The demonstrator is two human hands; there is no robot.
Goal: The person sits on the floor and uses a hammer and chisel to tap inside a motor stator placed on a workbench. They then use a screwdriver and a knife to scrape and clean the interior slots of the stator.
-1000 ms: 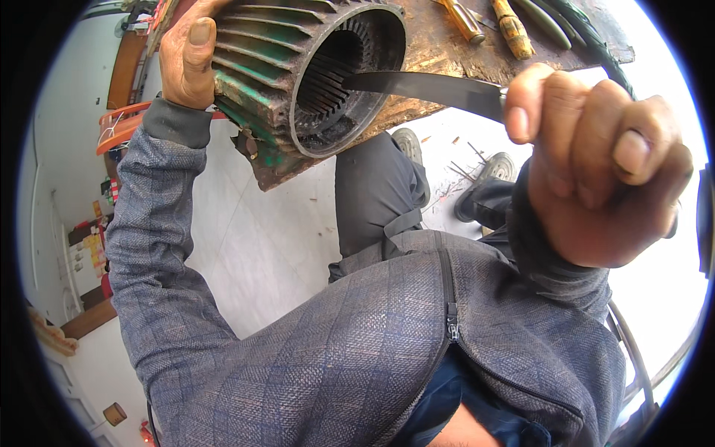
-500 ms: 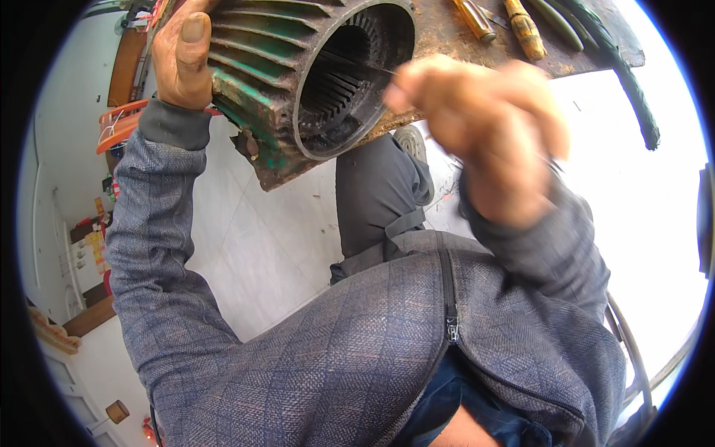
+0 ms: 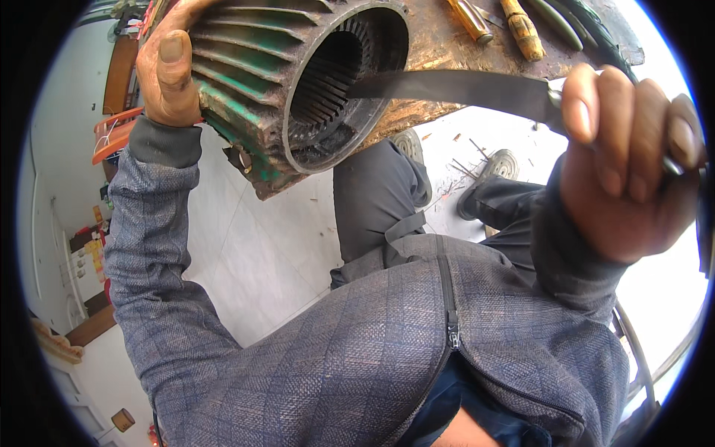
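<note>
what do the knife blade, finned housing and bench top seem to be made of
Knife blade: probably steel, smooth and dark grey with a dull sheen. Finned housing: likely cast metal, its rough ribs showing worn green paint. Bench top: apparently wood, stained and rough, paler where worn.

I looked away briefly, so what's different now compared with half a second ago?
The right hand moved right, drawing the knife blade back so more shows; the left hand and finned motor housing shifted slightly left and down in view. Both grips stayed: left on the housing, right on the knife.
</note>
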